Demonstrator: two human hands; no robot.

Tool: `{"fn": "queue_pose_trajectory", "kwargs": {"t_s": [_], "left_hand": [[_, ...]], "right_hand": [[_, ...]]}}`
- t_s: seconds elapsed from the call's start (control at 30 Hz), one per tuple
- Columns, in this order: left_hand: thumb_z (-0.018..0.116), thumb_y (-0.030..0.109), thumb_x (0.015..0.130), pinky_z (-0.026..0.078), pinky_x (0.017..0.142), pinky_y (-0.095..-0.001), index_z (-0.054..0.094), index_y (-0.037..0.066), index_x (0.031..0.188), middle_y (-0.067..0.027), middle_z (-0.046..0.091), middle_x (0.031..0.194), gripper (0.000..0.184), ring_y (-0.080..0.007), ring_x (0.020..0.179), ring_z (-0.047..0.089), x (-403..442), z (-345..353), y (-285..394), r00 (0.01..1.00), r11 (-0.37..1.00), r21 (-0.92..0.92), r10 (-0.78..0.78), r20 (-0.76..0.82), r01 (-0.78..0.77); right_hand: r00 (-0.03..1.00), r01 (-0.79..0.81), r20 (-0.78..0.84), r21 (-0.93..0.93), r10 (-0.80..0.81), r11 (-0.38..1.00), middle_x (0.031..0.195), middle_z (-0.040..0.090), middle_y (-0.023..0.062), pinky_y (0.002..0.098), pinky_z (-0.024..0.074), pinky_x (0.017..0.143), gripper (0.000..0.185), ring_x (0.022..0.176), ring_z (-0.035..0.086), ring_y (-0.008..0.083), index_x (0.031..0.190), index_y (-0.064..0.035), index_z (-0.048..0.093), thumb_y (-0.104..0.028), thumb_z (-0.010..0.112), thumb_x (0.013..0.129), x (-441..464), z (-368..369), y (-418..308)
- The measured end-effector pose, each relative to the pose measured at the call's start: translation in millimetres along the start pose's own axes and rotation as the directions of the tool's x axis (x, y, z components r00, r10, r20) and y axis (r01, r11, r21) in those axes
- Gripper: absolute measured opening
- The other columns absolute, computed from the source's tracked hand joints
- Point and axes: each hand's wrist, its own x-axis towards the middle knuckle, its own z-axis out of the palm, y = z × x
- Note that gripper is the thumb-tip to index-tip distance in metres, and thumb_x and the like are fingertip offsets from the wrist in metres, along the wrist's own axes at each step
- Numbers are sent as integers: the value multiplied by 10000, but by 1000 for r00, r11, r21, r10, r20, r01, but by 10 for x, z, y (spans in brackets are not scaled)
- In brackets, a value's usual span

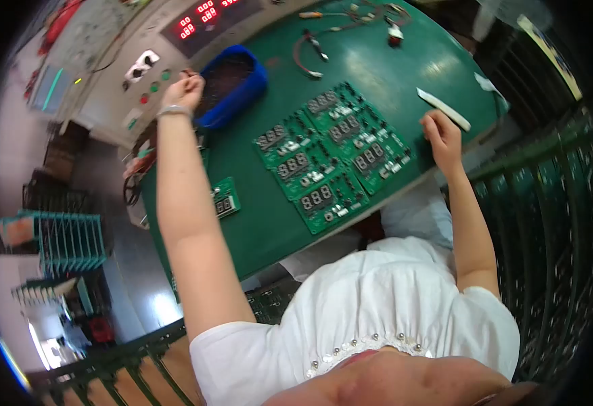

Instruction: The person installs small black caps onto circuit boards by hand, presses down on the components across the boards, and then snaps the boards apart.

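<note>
My left hand is stretched out to the far left, between the blue bin and the grey control panel. Its fingers are curled together; whatever they may hold is too small to make out. My right hand rests as a loose fist at the table's right side, just below a white flat-handled tool. Nothing shows in that fist. Between the hands lie several green circuit boards in two joined rows, each with a three-digit display. Another circuit board lies beside my left forearm, partly covered by it.
Red lit digits glow on the panel above the green table. Wires, an orange-handled screwdriver and a red switch lie at the back. Teal racks stand on the left; dark green racks on the right.
</note>
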Motion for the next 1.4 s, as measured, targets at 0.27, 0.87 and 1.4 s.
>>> {"fn": "queue_pose_trajectory", "kwargs": {"t_s": [0.27,0.87,1.4], "left_hand": [[459,81,1034,350,552,-218,534,-27,1012,-99,429,938,133,-135,709,368,-1053,204,-1059,950,926,-302,-141,277,225],[427,160,890,243,459,-242,457,57,790,-26,427,734,146,-111,568,314,-2113,194,-3203,895,813,-420,-256,366,404],[475,209,999,265,427,-224,484,96,789,26,455,691,238,-73,484,279,-1498,457,-3883,967,914,-336,-169,189,225]], "right_hand": [[992,40,119,83,-50,996,702,520,-15,233,374,568,191,637,465,50,910,3,631,-161,560,978,362,280,-400],[717,-138,687,309,-121,941,928,676,103,300,516,761,161,850,653,162,1002,21,625,-120,603,929,446,686,-1032],[838,266,467,99,-281,959,949,581,124,369,505,699,147,814,622,299,963,-35,615,-57,668,828,456,215,-738]]}}
